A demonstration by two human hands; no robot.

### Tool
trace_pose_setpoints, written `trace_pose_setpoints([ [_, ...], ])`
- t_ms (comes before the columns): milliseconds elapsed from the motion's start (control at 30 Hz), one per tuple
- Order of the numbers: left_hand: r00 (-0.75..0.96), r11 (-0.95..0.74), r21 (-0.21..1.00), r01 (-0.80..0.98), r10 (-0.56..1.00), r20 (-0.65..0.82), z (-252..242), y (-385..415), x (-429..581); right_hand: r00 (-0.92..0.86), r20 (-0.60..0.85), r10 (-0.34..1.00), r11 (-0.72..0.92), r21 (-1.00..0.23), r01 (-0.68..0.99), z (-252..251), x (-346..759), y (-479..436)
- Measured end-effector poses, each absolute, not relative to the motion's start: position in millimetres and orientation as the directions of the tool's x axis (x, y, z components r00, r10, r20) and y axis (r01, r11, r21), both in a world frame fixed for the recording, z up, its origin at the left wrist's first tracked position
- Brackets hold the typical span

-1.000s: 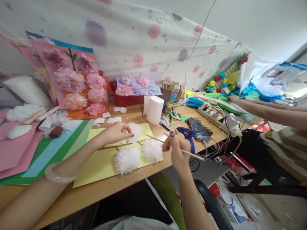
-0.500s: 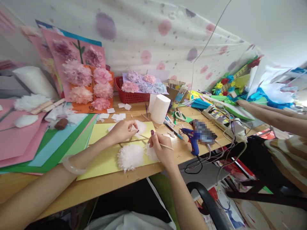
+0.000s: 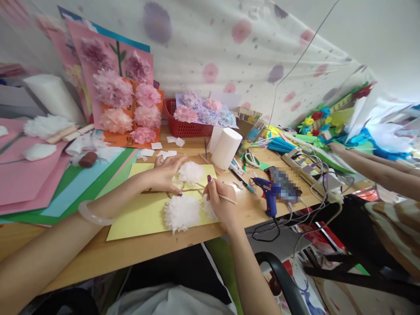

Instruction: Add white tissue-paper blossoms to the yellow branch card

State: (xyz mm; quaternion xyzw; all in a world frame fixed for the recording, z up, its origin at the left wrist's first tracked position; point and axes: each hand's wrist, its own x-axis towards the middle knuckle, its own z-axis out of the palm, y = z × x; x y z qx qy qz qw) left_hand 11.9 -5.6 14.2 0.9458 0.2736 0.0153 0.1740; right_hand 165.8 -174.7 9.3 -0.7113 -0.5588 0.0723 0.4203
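Note:
My left hand (image 3: 165, 174) lies with fingers spread on a yellow paper sheet (image 3: 141, 212), beside a white tissue flower (image 3: 191, 171) and thin brown stems glued to the sheet. My right hand (image 3: 220, 201) is closed round a thin wooden stick (image 3: 226, 199) whose tip points toward that flower. A larger white tissue flower (image 3: 181, 213) sits near the sheet's front edge; another one is partly hidden under my right hand. A pale bangle (image 3: 90, 215) is on my left wrist.
A blue glue gun (image 3: 269, 195), scissors (image 3: 251, 158), a white foam cylinder (image 3: 228, 148) and a power strip with cables (image 3: 308, 168) lie to the right. Pink flower boards (image 3: 121, 96) and a red basket (image 3: 185, 127) stand behind. Another person's arm (image 3: 377, 168) reaches in at right.
My right hand brought the stick in from the right to the upper white flower. My left hand opened from a pinch on that flower and now lies flat beside it.

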Motion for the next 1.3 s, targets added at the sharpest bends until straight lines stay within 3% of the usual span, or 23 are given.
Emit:
trace_pose_setpoints([
  [233, 0.853, -0.771, 0.375, 0.515, 0.506, -0.131, 13.5, -3.3, 11.5, 0.227, 0.399, 0.888, 0.025, -0.537, 0.844, -3.3, 163.2, -169.2],
  [733, 0.848, -0.753, 0.412, 0.512, 0.52, -0.104, 10.3, -3.6, 7.5, 0.353, 0.367, 0.861, 0.033, -0.732, 0.68, 9.3, 163.7, -180.1],
  [967, 0.848, -0.746, 0.429, 0.509, 0.52, -0.103, 12.7, -3.7, 5.8, 0.462, 0.428, 0.777, 0.094, -0.804, 0.587, 14.6, 175.6, -194.5],
  [1167, 0.889, -0.769, 0.468, 0.437, 0.449, -0.092, 11.5, -4.1, 7.6, 0.596, 0.437, 0.674, 0.213, -0.887, 0.41, 5.7, 191.7, -207.1],
  [1300, 0.9, -0.8, 0.442, 0.406, 0.433, -0.043, 20.3, 0.9, 6.2, 0.666, 0.311, 0.678, 0.24, -0.95, 0.199, -5.2, 194.2, -206.4],
])
